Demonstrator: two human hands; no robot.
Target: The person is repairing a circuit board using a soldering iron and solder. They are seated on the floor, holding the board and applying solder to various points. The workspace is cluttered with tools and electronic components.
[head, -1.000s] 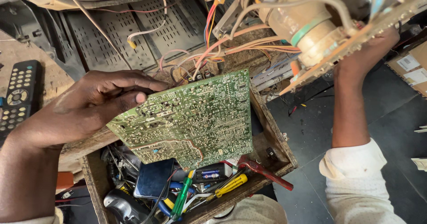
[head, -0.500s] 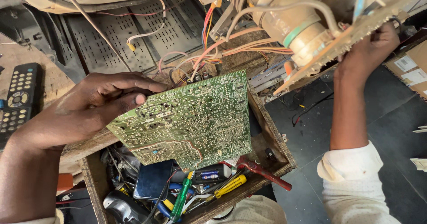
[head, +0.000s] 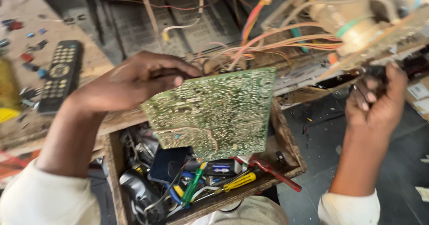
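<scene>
My left hand (head: 134, 80) grips the top left edge of a green circuit board (head: 214, 111), solder side up, held tilted over a wooden tool drawer (head: 286, 149). Orange and red wires (head: 268, 39) run from the board's upper edge toward a beige tube neck (head: 353, 26). My right hand (head: 377, 102) is at the right, fingers curled around a small dark part under the edge of a second board (head: 402, 33) beside the tube. What that part is stays blurred.
A black remote control (head: 60, 75) lies on the wooden bench at the left, among small loose parts. The drawer holds a green screwdriver (head: 193, 187), a yellow-handled one (head: 239, 182), red-handled pliers (head: 275, 171) and dark cables. A dark vented casing (head: 134, 26) sits behind.
My right hand has come down from the upper board's edge and curled lower and closer. The view shifted and blurred. My left hand still holds the green board in place.
</scene>
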